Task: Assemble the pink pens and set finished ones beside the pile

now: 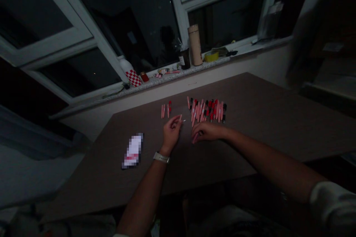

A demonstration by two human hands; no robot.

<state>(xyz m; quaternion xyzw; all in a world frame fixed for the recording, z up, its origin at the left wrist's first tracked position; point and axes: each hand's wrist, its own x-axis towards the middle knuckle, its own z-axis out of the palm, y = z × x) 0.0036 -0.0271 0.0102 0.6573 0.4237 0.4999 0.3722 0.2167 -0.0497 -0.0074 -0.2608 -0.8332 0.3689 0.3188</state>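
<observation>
Pale sleeve (333, 203) nearest, lower right; right forearm (267, 155) runs up-left from it over the worktop (108, 181). Left forearm comes up from bottom centre, light-banded watch (161, 157) at the wrist. Phone (132, 151) lies left of that, top end leaning right, screen pixelated.

Right hand (207, 132): fingers curled on a pink barrel (194, 140), one end out toward the camera and a bit left, rest covered. Left hand (171, 135): thumb and fingertips pinching a slim pink piece (181, 117), long axis pointing away. Thin white tip (184, 120) pokes out right beside it; can't tell if same part.

Just beyond left hand: short row of pens (168, 111), pink plus one red part, axes away from camera. Just beyond right hand: bigger pen cluster (201, 112), slim pale-pink barrels mixed with red and black parts, packed side by side, mostly pointing away with a slight right lean. Fine detail too dark.

Far: windowsill (167, 77) with red-checked bottle (130, 72), tan flask (195, 46), yellow roll (211, 56).
</observation>
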